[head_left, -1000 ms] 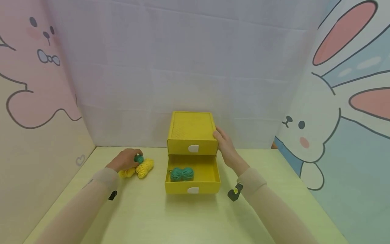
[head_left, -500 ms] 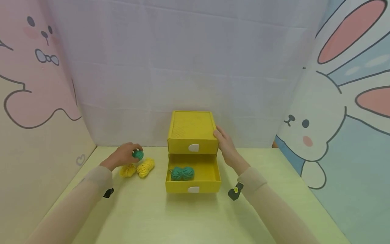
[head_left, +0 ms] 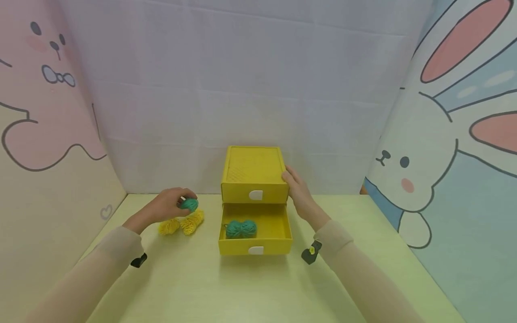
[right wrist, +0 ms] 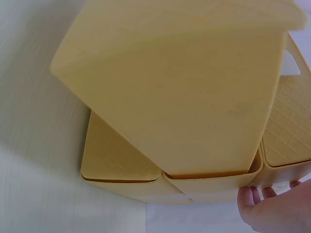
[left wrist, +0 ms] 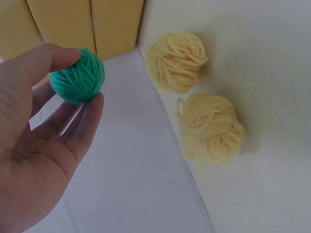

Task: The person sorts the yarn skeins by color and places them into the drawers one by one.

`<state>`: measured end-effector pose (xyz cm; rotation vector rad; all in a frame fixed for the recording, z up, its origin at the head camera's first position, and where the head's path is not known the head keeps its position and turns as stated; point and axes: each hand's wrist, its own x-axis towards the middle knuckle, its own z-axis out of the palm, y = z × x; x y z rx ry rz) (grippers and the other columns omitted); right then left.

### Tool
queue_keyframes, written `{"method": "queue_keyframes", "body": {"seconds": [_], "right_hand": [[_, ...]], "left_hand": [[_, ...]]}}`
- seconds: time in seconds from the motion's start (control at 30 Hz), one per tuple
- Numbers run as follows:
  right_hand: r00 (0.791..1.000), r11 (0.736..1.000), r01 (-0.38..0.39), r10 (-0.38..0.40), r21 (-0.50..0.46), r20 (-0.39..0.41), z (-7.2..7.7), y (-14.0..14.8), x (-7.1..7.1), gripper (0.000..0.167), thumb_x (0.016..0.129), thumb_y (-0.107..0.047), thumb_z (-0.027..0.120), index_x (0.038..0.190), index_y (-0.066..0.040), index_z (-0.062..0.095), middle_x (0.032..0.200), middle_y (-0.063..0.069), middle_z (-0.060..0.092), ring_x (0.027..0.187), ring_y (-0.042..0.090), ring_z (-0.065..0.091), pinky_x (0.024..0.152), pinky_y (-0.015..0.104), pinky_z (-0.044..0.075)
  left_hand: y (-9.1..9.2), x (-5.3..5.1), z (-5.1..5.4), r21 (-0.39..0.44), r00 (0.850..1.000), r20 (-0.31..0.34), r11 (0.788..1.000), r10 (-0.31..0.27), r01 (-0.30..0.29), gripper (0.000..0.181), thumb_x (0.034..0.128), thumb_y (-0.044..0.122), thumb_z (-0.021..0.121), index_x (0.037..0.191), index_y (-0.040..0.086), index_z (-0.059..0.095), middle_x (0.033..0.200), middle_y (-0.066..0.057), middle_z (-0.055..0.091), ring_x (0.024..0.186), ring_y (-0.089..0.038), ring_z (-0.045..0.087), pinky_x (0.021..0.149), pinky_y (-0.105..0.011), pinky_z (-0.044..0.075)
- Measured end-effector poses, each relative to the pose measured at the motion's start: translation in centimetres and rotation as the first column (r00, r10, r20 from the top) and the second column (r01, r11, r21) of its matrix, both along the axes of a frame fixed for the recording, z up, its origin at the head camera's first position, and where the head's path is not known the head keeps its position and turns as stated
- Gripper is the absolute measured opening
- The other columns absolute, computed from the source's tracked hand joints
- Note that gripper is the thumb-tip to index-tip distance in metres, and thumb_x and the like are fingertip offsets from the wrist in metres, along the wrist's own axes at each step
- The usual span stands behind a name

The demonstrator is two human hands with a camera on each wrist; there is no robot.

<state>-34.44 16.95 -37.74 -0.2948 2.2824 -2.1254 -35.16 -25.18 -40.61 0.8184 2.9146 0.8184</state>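
In the head view my left hand (head_left: 165, 205) pinches a small teal yarn ball (head_left: 190, 205) above the table, at left. The left wrist view shows the ball (left wrist: 80, 77) between thumb and fingertips. Just below the hand lie two yellow yarn balls (head_left: 193, 222). My right hand (head_left: 300, 197) rests against the right side of a yellow drawer cabinet (head_left: 254, 166); the right wrist view shows its fingers touching the cabinet's edge. A pulled-out drawer (head_left: 274, 226) holds a teal yarn bundle (head_left: 241, 229) at its left side. The drawer above it is closed.
The cabinet stands near the white cloth backdrop (head_left: 161, 112). A bear-patterned panel (head_left: 56, 134) bounds the table (head_left: 194, 287) on the left, a rabbit-patterned panel (head_left: 428, 179) on the right. The open drawer juts toward the table's front.
My left hand has raised the teal yarn ball off the yellow ones and moved it slightly right, turning it. The right hand stays on the cabinet; the drawer has not moved.
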Motion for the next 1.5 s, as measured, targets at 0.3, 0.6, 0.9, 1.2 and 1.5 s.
{"method": "queue_keyframes", "body": {"seconds": [0.3,0.6,0.9,1.2,1.5], "right_hand": [[1.000,1.000,-0.003,0.003,0.014,-0.021,-0.3,-0.1,-0.4,0.059,0.116,-0.040,0.041,0.170,-0.022,0.027,0.173,0.005,0.031,0.155,0.031,0.037,0.128,0.053,0.031],[1.000,1.000,-0.005,0.006,0.009,-0.025,-0.3,-0.2,-0.5,0.059,0.116,-0.039,0.040,0.170,-0.021,0.026,0.173,0.006,0.030,0.154,0.032,0.037,0.127,0.054,0.031],[1.000,1.000,-0.008,0.009,0.011,-0.026,-0.4,-0.3,-0.5,0.058,0.115,-0.039,0.041,0.170,-0.023,0.028,0.173,0.004,0.031,0.155,0.029,0.036,0.127,0.052,0.031],[1.000,1.000,-0.012,0.012,0.013,-0.028,-0.6,-0.4,-0.5,0.058,0.116,-0.039,0.040,0.170,-0.022,0.028,0.173,0.005,0.031,0.156,0.030,0.034,0.128,0.053,0.029],[0.998,0.999,-0.024,0.026,0.023,-0.053,-0.9,-0.2,-0.8,0.057,0.116,-0.040,0.039,0.170,-0.023,0.028,0.171,0.005,0.034,0.153,0.030,0.037,0.127,0.055,0.030]], "left_hand": [[2.9,3.0,2.8,0.054,0.989,-0.013,0.987,-0.149,0.149,0.035,0.0937,0.009,0.081,0.127,0.007,0.070,0.119,-0.007,0.069,0.105,-0.024,0.070,0.087,-0.037,0.064],[7.3,5.7,5.0,0.051,0.957,-0.081,0.957,-0.280,0.284,0.032,0.0942,0.008,0.077,0.125,0.013,0.072,0.115,0.001,0.069,0.103,-0.019,0.067,0.088,-0.036,0.063],[12.2,6.4,5.8,-0.050,0.928,-0.149,0.940,-0.340,0.336,0.032,0.0916,0.012,0.080,0.123,0.015,0.073,0.118,0.002,0.071,0.098,-0.014,0.062,0.085,-0.032,0.059],[16.6,5.8,4.4,-0.115,0.922,-0.130,0.929,-0.365,0.351,0.033,0.0932,0.015,0.082,0.125,0.013,0.073,0.122,-0.001,0.070,0.103,-0.018,0.063,0.089,-0.033,0.057],[19.4,4.9,3.9,-0.157,0.910,-0.136,0.916,-0.391,0.370,0.032,0.0930,0.016,0.083,0.123,0.015,0.074,0.115,0.003,0.071,0.102,-0.016,0.058,0.090,-0.033,0.052]]}}
